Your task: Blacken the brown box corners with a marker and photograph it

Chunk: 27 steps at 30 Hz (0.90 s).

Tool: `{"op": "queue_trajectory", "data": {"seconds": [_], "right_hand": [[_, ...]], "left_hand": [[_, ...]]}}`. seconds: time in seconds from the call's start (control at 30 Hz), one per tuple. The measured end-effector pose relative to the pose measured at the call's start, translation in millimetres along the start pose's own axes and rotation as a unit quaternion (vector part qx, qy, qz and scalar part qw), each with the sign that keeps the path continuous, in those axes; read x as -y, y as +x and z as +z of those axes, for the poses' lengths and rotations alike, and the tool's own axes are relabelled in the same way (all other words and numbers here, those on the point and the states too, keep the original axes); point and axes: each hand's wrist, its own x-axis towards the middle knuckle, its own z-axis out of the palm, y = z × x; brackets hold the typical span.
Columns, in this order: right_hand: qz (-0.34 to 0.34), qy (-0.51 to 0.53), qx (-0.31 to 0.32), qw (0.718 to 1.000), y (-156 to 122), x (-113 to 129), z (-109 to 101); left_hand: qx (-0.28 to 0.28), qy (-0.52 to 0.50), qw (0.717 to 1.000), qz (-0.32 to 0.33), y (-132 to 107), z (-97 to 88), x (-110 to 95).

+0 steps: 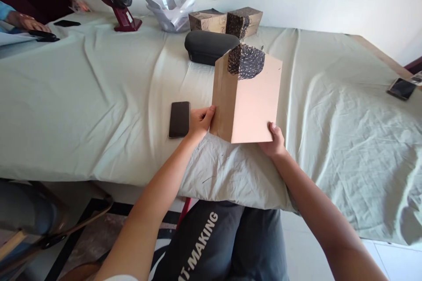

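A brown cardboard box (257,105) is held tilted up over the near part of the cloth-covered table, a dense black scribble across its upper corner. My left hand (201,119) grips its lower left side, thumb pressed on the cardboard and fingers partly hidden. At the lower right corner, my right hand (274,140) has its thumb on the front face; its other fingers are out of sight beneath the box. Just left of my left hand lies a dark-screened smartphone (180,119).
Behind the box sit a black hard case (211,47) and two more cardboard boxes (207,21), near a white basket of papers (171,12). A fan (123,8) stands at the back left. Another person's hand (31,23) rests far left; another phone (401,89) lies far right.
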Motion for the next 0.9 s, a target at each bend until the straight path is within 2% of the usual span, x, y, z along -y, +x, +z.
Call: {"op": "queue_trajectory", "data": {"seconds": [0.17, 0.3, 0.6, 0.9], "right_hand": [[-0.003, 0.009, 0.008, 1.000, 2.5, 1.8, -0.3], [0.016, 0.005, 0.049, 0.999, 3.1, 3.3, -2.5], [0.018, -0.038, 0.090, 0.995, 7.0, 0.9, -7.7], [0.021, -0.026, 0.112, 0.993, 9.1, 0.6, -8.1]], "left_hand": [[0.011, 0.007, 1.000, -0.008, 0.0, -3.1, 0.0], [0.015, 0.009, 1.000, -0.011, 1.6, -7.0, 2.1], [-0.009, 0.008, 0.999, -0.042, 2.5, -9.2, 10.0], [-0.015, 0.005, 0.999, -0.042, 2.8, -10.1, 14.8]]}}
